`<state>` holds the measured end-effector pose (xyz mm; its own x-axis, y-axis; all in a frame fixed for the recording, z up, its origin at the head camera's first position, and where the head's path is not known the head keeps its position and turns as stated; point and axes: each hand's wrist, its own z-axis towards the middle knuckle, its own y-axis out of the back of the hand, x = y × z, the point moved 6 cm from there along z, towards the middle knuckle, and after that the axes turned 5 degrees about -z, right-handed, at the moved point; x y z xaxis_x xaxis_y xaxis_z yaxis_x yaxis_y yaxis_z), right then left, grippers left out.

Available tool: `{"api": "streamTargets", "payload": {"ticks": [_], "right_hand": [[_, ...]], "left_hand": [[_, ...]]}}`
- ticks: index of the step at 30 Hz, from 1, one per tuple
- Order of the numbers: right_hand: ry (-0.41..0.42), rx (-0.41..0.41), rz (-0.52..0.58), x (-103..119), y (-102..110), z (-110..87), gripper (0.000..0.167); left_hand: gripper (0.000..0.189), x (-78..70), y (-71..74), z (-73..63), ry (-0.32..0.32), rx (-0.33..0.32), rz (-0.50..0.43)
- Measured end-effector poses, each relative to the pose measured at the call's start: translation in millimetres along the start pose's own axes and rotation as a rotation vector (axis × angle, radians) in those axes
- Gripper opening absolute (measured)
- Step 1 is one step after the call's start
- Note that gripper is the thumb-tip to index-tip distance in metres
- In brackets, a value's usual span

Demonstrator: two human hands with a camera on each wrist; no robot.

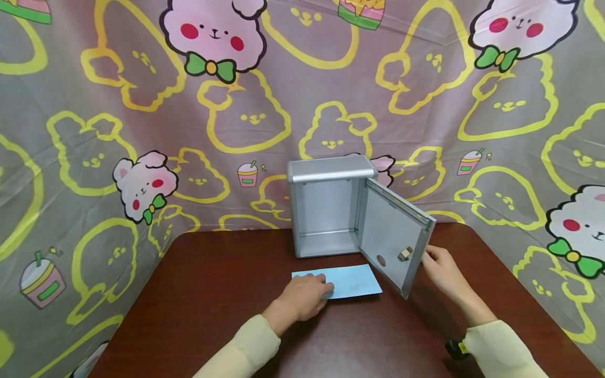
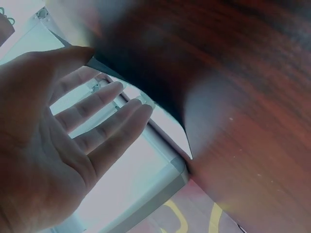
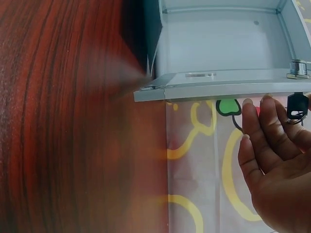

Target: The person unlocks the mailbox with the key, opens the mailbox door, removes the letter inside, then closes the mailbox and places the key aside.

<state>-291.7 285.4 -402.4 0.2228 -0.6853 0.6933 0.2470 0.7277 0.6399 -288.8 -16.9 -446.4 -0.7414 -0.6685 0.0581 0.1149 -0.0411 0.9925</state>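
Two hands (image 1: 306,296) (image 1: 443,270), one envelope (image 1: 354,281), one box (image 1: 331,168)

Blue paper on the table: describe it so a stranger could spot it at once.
On the brown table, find the silver box with its door open. The paper is just in front of it, touched by the left hand. Unlike the box and door, it's light blue, with faint print.
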Motion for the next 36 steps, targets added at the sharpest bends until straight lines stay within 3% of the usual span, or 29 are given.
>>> {"api": "streamTargets", "payload": {"ticks": [24,36], "right_hand": [[0.009,-0.001,0.018,1.2,-0.2,-0.9,0.038],[-0.027,0.034,0.011,-2.8,-1.9,2.2,0.042]], "left_hand": [[0.019,1.6,-10.7,1.4,0.026,0.051,-0.001],[0.025,4.5,-9.5,-7.3,0.011,0.099,-0.043]]}}
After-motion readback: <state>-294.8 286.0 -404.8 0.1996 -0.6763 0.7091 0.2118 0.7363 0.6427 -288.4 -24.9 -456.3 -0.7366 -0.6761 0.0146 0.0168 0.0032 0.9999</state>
